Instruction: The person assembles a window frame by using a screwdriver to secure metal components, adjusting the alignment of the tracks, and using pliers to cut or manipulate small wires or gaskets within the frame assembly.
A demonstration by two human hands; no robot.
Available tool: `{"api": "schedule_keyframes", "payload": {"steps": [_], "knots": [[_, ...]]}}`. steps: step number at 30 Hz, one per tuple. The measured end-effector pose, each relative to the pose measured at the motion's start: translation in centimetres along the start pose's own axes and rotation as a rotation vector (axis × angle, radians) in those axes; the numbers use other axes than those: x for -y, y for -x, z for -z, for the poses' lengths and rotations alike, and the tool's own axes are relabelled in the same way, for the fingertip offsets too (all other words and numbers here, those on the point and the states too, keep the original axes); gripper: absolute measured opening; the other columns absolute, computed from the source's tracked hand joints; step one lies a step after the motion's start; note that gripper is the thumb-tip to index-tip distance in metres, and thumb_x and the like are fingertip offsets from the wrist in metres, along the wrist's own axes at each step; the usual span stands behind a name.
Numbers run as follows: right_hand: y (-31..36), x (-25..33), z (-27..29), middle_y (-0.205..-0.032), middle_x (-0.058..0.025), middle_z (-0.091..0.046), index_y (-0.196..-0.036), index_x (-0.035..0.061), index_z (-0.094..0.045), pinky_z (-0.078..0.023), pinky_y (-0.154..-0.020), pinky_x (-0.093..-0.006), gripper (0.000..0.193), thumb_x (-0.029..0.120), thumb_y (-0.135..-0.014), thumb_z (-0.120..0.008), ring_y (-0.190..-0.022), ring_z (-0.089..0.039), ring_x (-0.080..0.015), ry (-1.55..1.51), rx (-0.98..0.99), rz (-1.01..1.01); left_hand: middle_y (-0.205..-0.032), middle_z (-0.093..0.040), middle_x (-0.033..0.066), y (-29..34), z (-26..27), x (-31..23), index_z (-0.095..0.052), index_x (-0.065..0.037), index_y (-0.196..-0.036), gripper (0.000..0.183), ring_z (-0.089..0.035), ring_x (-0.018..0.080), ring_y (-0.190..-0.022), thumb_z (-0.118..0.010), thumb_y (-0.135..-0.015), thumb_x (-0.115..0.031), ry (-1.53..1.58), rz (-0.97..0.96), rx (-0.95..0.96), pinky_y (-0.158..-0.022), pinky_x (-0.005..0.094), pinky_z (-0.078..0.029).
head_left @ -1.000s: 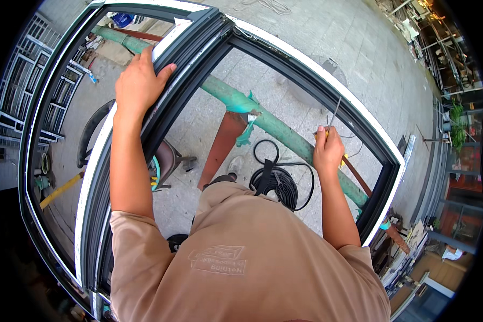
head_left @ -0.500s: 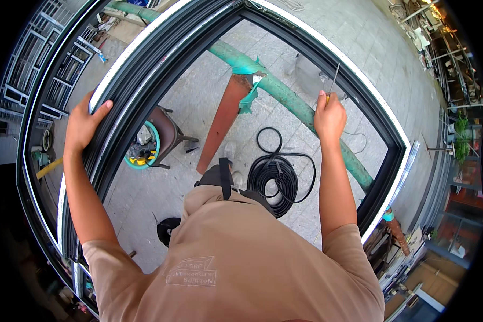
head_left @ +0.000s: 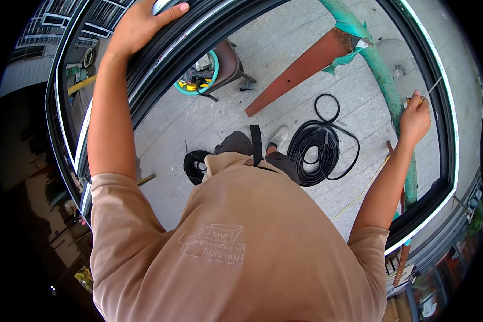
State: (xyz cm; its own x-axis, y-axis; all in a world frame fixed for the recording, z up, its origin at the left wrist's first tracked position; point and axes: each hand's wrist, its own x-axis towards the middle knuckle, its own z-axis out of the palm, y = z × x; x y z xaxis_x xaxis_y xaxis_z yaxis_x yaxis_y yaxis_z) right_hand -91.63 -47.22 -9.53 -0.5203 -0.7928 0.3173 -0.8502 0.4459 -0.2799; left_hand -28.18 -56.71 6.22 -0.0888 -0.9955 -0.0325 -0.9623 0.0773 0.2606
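A large black window frame (head_left: 444,139) with white outer edges surrounds my body. At the upper left, my left hand (head_left: 130,29) grips the frame's stacked black profiles, thumb laid over the top and the other fingers largely hidden behind. On the right, my right hand (head_left: 415,122) is closed around a screwdriver (head_left: 433,87) with a yellowish handle, mostly covered by the fingers. Its thin metal shaft slants up and right across the inner edge of the frame's right side. Whether the tip touches the frame I cannot tell.
Beneath the frame runs a pipe wrapped in green (head_left: 387,86), with a red-brown beam (head_left: 295,72) beside it. Coiled black strip (head_left: 300,153) lies by my feet. A turquoise basin (head_left: 216,67) of tools stands beside a brown stool (head_left: 229,63). More frames (head_left: 51,24) lean at far left.
The view has swung, so the frame and floor things sit differently in it. My right hand still holds the screwdriver, now tilted further right across the frame. My left hand keeps its grip.
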Motion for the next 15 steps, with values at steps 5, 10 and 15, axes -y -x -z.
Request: {"api": "schedule_keyframes", "payload": {"steps": [5, 10, 15], "knots": [[-0.4, -1.2, -0.1, -0.104, -0.0203, -0.081, -0.109, 0.0076, -0.08, -0.058, -0.09, -0.0547, 0.057, 0.059, -0.111, -0.055, -0.103, -0.077, -0.0451, 0.04, 0.03, -0.043, -0.113, -0.081, 0.0255, -0.3, -0.5, 0.3, -0.072, -0.001, -0.144, 0.078, -0.082, 0.0293, -0.102, -0.077, -0.099, -0.064, 0.066, 0.016, -0.022, -0.096, 0.0386, -0.062], [-2.0, -2.7, -0.8, -0.107, -0.0187, -0.082, -0.112, 0.0089, -0.082, -0.058, -0.094, -0.0514, 0.06, 0.062, -0.11, -0.055, -0.108, -0.077, -0.0428, 0.115, 0.032, -0.029, -0.125, -0.078, 0.0265, 1.8, -0.8, -2.4, -0.07, 0.002, -0.139, 0.072, -0.076, 0.0399, -0.119, -0.084, -0.093, -0.051, 0.02, -0.121, -0.302, -0.108, 0.0461, -0.055], [-2.9, -4.6, -0.8, -0.119, -0.0105, -0.084, -0.122, 0.0179, -0.083, -0.057, -0.103, -0.0453, 0.063, 0.071, -0.108, -0.051, -0.119, -0.076, -0.038, 0.245, 0.027, -0.106, -0.104, -0.081, 0.014, 12.0, -8.3, -1.8, -0.078, -0.002, -0.105, 0.012, -0.078, 0.0274, -0.086, -0.075, -0.094, -0.004, 0.372, -0.673, -0.473, -0.081, 0.0385, -0.062]]}}
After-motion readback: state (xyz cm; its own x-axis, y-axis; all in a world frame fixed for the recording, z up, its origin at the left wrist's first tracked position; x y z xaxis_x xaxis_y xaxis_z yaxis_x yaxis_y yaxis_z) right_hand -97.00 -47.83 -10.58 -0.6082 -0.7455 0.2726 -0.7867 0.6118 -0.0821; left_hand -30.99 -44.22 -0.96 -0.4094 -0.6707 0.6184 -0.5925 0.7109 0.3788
